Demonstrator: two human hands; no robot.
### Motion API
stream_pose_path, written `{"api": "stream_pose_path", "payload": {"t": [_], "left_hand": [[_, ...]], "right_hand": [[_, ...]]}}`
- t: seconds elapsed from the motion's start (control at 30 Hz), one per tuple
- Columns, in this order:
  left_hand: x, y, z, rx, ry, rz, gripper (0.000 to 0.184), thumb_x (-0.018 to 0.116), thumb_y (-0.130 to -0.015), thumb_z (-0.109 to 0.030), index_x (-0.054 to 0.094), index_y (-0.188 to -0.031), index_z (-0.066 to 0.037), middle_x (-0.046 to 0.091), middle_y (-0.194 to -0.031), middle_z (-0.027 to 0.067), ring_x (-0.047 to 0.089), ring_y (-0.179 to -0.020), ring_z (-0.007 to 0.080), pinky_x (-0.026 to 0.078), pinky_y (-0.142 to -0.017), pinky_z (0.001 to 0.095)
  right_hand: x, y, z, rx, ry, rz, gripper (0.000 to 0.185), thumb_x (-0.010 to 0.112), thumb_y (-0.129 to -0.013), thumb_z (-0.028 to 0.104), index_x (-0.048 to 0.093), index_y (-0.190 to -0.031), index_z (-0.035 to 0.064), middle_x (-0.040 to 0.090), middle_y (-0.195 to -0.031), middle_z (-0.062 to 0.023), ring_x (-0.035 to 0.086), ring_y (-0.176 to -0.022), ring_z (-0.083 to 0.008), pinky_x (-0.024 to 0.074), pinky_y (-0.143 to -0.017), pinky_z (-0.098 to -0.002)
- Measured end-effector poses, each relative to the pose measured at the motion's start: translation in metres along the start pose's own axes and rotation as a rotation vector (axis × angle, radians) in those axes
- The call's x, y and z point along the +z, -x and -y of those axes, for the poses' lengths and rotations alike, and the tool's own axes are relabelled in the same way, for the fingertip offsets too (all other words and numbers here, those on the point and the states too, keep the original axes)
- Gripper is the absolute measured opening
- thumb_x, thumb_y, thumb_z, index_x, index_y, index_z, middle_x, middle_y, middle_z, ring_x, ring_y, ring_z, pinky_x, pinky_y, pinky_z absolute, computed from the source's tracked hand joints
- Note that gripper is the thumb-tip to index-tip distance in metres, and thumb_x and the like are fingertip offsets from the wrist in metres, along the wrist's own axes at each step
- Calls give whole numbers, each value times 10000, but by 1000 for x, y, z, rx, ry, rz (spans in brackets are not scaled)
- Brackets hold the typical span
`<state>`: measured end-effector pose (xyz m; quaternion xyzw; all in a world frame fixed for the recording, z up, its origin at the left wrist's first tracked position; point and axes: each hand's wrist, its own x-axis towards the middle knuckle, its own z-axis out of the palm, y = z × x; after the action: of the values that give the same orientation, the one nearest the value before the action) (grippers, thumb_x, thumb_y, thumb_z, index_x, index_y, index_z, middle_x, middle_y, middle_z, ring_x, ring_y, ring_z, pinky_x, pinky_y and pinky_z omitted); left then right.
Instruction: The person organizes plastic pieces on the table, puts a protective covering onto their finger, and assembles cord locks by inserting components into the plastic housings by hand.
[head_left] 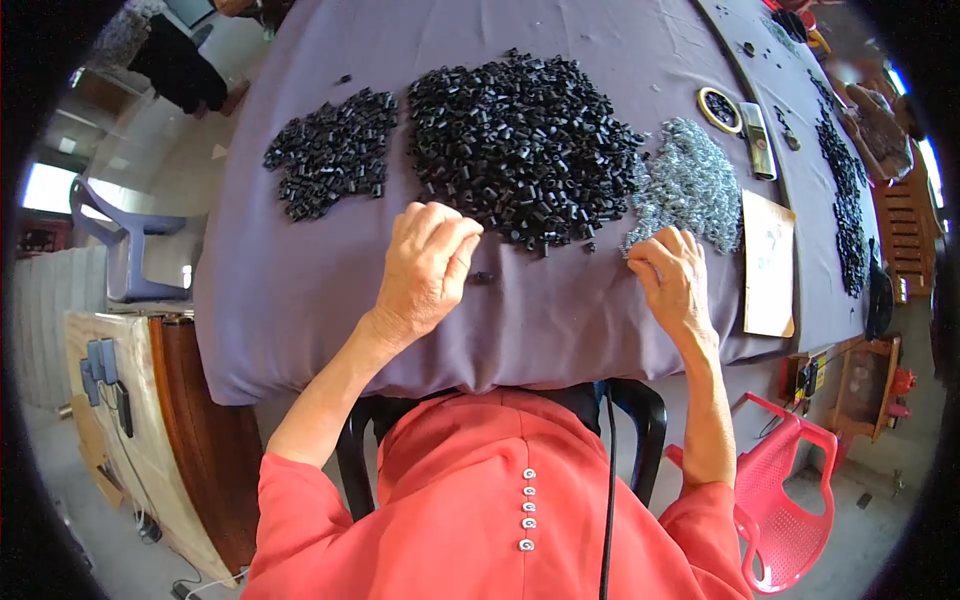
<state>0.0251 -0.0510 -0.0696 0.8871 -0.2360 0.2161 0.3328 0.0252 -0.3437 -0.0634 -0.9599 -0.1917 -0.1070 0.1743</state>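
My left hand (425, 262) is closed at the near left edge of a large heap of small black tube-like plastic parts (525, 145). Its thumb and fingers are curled together, and whatever they may hold is hidden. At the near edge of a pile of small shiny metal pieces (688, 180), perhaps screws or springs, my right hand (675, 278) has its fingertips pinched together. Anything between them is too small to make out. A few black parts (482, 278) lie on the cloth just right of my left hand.
A smaller black heap (335, 150) lies at left on the purple cloth (290, 330). To the right are a tape roll (720, 110), a clear-and-yellow packet (758, 142) and a cardboard sheet (768, 265). More black parts (842, 190) line the far right. A pink chair (790, 500) stands below.
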Motion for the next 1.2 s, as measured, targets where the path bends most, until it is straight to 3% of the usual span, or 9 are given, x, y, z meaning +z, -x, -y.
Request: {"api": "stream_pose_path", "payload": {"t": [0.4, 0.67, 0.87, 1.0, 1.1, 1.2], "left_hand": [[11, 24, -7, 45, -68, 230, 204, 682, -691, -91, 579, -864, -61, 494, -830, 48, 476, -804, 228, 372, -726, 348], [11, 24, -6, -37, 26, 134, 183, 659, -741, -77, 533, -870, -45, 511, -798, 78, 516, -745, 259, 418, -655, 358], [13, 16, -11, -58, 61, 100, 185, 650, -745, -41, 547, -899, -37, 526, -797, 93, 539, -750, 272, 447, -656, 365], [19, 13, -12, -48, 77, 84, 187, 645, -743, -27, 567, -913, -39, 531, -795, 97, 540, -756, 283, 448, -659, 365], [24, 9, -20, -117, 171, 38, 169, 609, -774, -3, 591, -939, -33, 524, -781, 88, 537, -721, 243, 446, -653, 325], [25, 4, -33, -261, 428, 146, 166, 557, -813, 11, 608, -966, -29, 511, -767, 77, 518, -671, 185, 431, -632, 279]], "right_hand": [[6, 2, 7, -26, 55, -4, 74, 583, -766, 104, 567, -826, 65, 511, -814, -74, 471, -790, -261, 361, -724, -371], [13, 1, 13, -13, 30, -55, 64, 549, -791, 78, 550, -852, 60, 530, -832, -80, 486, -808, -266, 364, -735, -375], [14, 3, 15, 35, -205, -110, 45, 523, -798, 40, 540, -839, 30, 531, -771, -108, 507, -737, -295, 408, -685, -377], [13, 7, 19, 243, -465, -64, 46, 529, -829, 33, 542, -870, 16, 555, -766, -80, 545, -701, -196, 434, -658, -307], [17, 8, 25, 377, -699, -60, 53, 544, -846, 28, 546, -895, 11, 576, -789, -44, 554, -723, -111, 441, -672, -250], [25, 6, 30, 413, -956, -65, 69, 554, -849, 16, 544, -916, 7, 582, -814, -27, 554, -753, -79, 447, -697, -223]]}}
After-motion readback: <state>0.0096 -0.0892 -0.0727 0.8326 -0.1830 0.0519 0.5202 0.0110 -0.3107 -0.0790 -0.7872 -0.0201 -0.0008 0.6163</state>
